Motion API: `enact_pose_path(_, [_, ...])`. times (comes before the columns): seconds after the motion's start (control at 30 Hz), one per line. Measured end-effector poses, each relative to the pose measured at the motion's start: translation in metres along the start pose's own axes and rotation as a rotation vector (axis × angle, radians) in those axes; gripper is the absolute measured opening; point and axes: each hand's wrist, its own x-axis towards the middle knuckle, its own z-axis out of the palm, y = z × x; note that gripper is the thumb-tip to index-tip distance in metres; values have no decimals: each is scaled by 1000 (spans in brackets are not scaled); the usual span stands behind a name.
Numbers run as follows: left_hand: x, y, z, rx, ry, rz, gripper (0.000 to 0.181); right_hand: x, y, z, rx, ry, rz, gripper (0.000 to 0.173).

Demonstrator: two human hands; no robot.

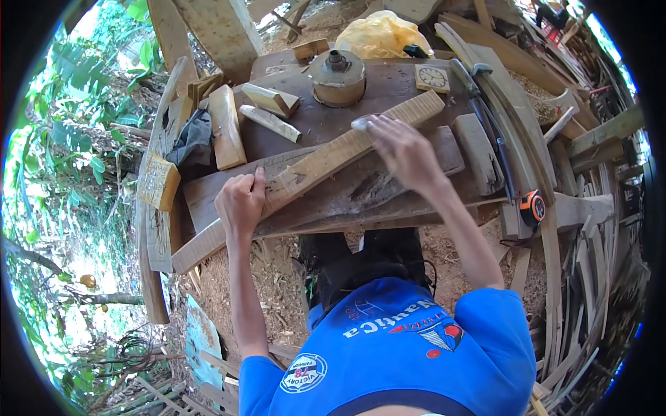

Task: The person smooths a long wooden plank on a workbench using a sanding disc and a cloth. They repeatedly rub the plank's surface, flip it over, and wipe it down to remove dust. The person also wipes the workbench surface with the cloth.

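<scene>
My left hand (241, 202) is closed around a long sawn wooden strip (323, 158), its thumb upright along the near side. The strip lies slantwise across a dark, rough plank (359, 190) on the workbench. Toward the strip's far right end, my right hand (405, 150) bends over a small pale, translucent piece (367, 122) and presses it to the upper face. The fingers partly hide this piece, so I cannot tell what it is. Faint ridges, like saw marks, run across the strip.
A round block with a metal neck (338, 78) stands on the workbench (291, 78). Wood offcuts (227, 127) and a dark cloth (192, 136) lie left. Rightward are a wood block (477, 153), long curved strips (520, 119) and an orange-black tape measure (532, 208). A yellowish plastic bag (382, 35) sits behind.
</scene>
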Motion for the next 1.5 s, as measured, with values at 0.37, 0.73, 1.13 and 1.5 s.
enact_pose_path(0.37, [-2, -4, 0, -52, -30, -66, 37, -3, 15, -7, -41, 105, 192, 28])
enact_pose_path(0.73, [3, -6, 6, -91, -63, -79, 38, -5, 40, -15, -123, 89, 375, 32])
enact_pose_path(1.13, [-55, -43, -41, 138, -68, 13, 47, -1, 65, -14, -215, -68, -51, 35])
enact_pose_path(1.5, [-150, -141, -111, -81, -144, -426, 57, 2, 77, 5, -151, -123, -23, 39])
